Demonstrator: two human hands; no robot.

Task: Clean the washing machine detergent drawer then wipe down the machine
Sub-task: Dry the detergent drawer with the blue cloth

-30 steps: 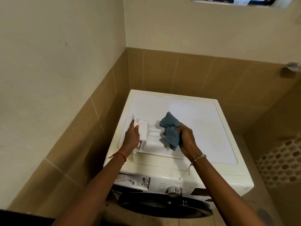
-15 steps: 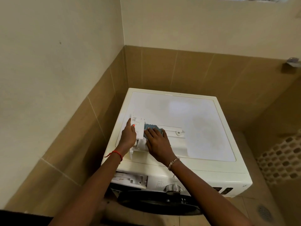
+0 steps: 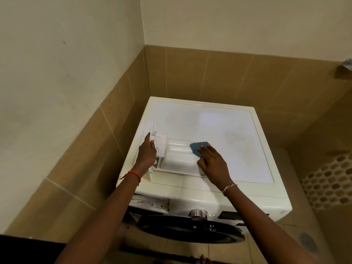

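The white detergent drawer (image 3: 177,157) lies on top of the white washing machine (image 3: 228,134), near its front left. My left hand (image 3: 147,155) grips the drawer's front panel at its left end and steadies it. My right hand (image 3: 213,162) lies flat at the drawer's right end, pressing a blue cloth (image 3: 198,148) onto it. Most of the cloth is hidden under my fingers. The empty drawer slot (image 3: 150,202) shows on the machine's front, top left.
The machine stands in a corner, with tan tiled walls (image 3: 190,73) close on the left and behind. The control knob (image 3: 198,214) and dark round door (image 3: 190,229) face me. A floor drain (image 3: 306,241) lies at lower right.
My right hand first held the bunched cloth above the drawer, then pressed it down at the drawer's left part, and has now slid it to the right end. My left hand stayed put.
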